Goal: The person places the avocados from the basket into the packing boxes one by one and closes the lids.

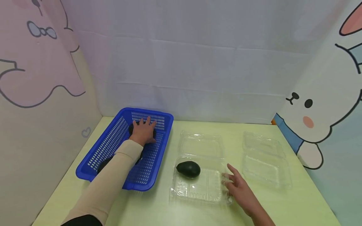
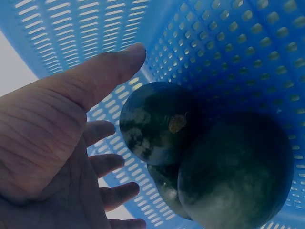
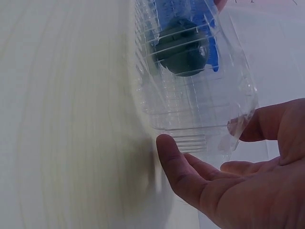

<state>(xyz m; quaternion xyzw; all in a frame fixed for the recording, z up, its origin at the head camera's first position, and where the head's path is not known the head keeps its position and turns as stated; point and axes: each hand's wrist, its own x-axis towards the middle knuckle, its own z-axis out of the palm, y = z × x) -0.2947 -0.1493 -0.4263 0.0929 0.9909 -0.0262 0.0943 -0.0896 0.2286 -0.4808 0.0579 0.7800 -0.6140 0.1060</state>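
Inside the blue basket [image 1: 162, 147], my left hand [image 1: 143, 131] is spread over dark green avocados. In the left wrist view its thumb and fingers stand apart beside a round avocado [image 2: 159, 121] and a larger-looking one [image 2: 238, 171]; a third shows partly behind them. My right hand [image 1: 240, 191] is at the right edge of an open clear plastic clamshell box [image 1: 206, 188]. Its fingertips touch or nearly touch the box's side, loosely bent. One avocado [image 1: 189, 169] lies in the left part of that box's near half. My left forearm hides part of the basket.
A second open clear clamshell box [image 1: 266, 166] stands farther right on the pale yellow table [image 1: 198, 216]. A white cloth wall [image 1: 198, 78] closes off the back. Printed cartoon panels [image 1: 325, 125] flank both sides, and the basket stands near the left one.
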